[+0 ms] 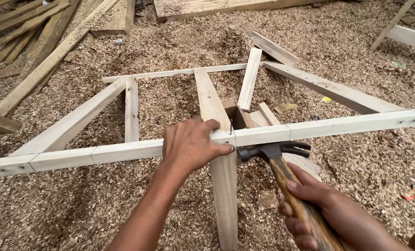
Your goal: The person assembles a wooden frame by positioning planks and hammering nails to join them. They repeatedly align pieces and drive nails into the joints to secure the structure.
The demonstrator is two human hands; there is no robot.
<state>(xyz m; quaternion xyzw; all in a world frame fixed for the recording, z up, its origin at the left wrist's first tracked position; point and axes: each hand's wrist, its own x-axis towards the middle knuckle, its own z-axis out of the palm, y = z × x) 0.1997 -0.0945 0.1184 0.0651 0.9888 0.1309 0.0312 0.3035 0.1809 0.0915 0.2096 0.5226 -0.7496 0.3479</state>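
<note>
My left hand [191, 145] grips the long horizontal wooden beam [123, 151] of a timber frame, right where it crosses an upright plank [225, 186]. A nail [230, 124] stands up from the beam just beside my fingertips. My right hand [319, 209] is closed around the wooden handle of a claw hammer [272, 151]. The hammer's dark head sits against the near side of the beam, just below the nail.
The frame lies on a floor thick with wood shavings [77, 204]. Diagonal beams [328, 88] and short struts [250, 79] form its far half. Loose planks are piled at the top left [35, 42], and a thick board [207, 9] lies at the top.
</note>
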